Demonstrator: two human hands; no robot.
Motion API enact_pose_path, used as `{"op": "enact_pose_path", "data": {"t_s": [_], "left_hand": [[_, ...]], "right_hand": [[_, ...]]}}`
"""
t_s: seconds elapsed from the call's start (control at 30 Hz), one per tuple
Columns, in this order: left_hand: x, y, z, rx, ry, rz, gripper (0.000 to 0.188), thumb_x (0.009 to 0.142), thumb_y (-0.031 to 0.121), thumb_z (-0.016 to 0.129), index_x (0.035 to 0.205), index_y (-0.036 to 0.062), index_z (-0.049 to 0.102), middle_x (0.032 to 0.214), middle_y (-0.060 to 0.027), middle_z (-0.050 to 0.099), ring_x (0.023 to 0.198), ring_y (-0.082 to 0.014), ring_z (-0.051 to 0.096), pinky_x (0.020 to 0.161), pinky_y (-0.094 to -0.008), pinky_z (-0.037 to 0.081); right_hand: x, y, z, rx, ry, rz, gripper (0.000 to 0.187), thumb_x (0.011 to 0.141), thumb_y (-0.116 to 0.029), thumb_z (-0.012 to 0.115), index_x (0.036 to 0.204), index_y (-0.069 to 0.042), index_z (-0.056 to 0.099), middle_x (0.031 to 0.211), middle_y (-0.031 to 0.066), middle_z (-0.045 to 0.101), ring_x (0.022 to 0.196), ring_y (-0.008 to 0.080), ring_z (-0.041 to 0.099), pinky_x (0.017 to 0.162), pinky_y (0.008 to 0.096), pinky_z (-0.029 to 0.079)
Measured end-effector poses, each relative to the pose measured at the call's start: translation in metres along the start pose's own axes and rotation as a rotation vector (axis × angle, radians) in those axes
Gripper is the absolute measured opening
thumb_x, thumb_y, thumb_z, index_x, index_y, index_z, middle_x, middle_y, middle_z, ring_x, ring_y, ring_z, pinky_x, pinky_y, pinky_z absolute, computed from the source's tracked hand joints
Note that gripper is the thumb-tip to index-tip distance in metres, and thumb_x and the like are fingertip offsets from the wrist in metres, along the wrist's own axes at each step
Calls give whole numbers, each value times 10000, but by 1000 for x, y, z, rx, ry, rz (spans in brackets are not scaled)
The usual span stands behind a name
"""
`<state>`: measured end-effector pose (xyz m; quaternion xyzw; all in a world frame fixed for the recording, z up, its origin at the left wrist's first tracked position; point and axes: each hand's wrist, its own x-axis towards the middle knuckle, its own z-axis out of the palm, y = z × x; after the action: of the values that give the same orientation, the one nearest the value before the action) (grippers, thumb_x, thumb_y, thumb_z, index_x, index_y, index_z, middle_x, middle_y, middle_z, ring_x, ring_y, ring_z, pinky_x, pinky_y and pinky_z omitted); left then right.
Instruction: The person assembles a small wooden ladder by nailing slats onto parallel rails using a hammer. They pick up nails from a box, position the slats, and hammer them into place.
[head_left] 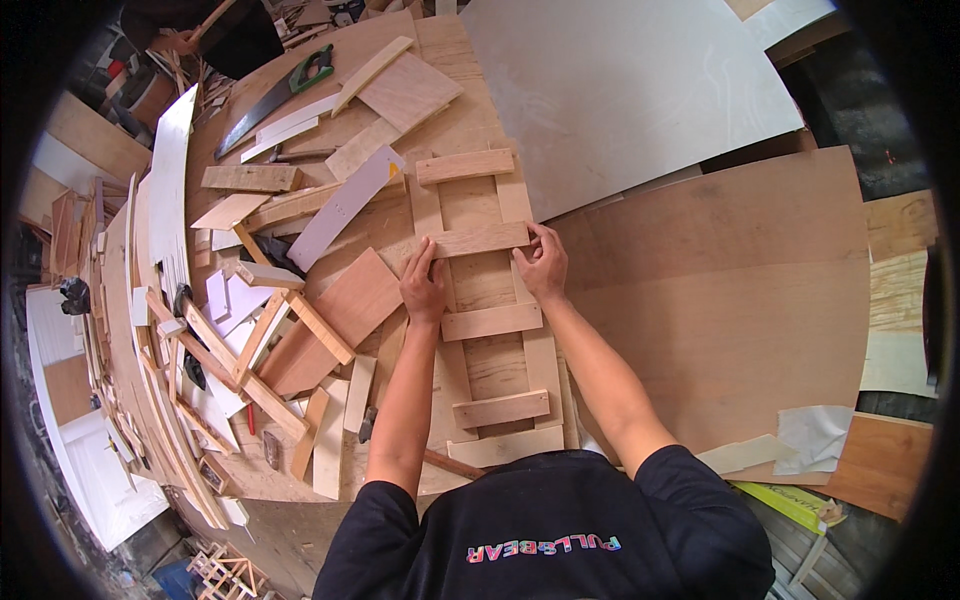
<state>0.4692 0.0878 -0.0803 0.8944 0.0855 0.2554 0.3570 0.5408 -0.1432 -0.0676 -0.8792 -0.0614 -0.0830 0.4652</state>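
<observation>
Head view shows us a ladder-like wooden frame (490, 321) lying along the right edge of the bench (452, 60), its lower end close to the near edge. Our left hand (423, 284) grips the left end of the second crosspiece (481, 239) from the far end — our right hand (541, 264) pinches the opposite tip between thumb and fingers. Toward the far left corner lies a green-handled saw (272, 100).

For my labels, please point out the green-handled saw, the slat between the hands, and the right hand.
Green-handled saw (268, 106): head view, on the blade.
Slat (481, 240): head view, middle of its face.
Right hand (544, 266): head view, back of the hand.
</observation>
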Motion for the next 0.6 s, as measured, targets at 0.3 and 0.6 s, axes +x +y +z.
{"op": "enact_pose_path", "data": {"t_s": [0.3,0.6], "left_hand": [[-1,4,0,-58,25,-14,424,851,-39,746,1267,36,712,1362,-146,695,1206,-354,668,1018,-417,551],[0,2,0,-27,35,18,458,839,-59,743,1281,43,682,1352,-143,698,1224,-352,663,1026,-422,550]], "right_hand": [[0,-2,-1,17,7,13,603,739,-39,824,1315,-95,656,1141,76,654,810,176,600,749,313,543],[0,-5,-1,34,31,3,568,743,-30,803,1293,-94,676,1141,64,659,801,160,595,735,301,537]]}}
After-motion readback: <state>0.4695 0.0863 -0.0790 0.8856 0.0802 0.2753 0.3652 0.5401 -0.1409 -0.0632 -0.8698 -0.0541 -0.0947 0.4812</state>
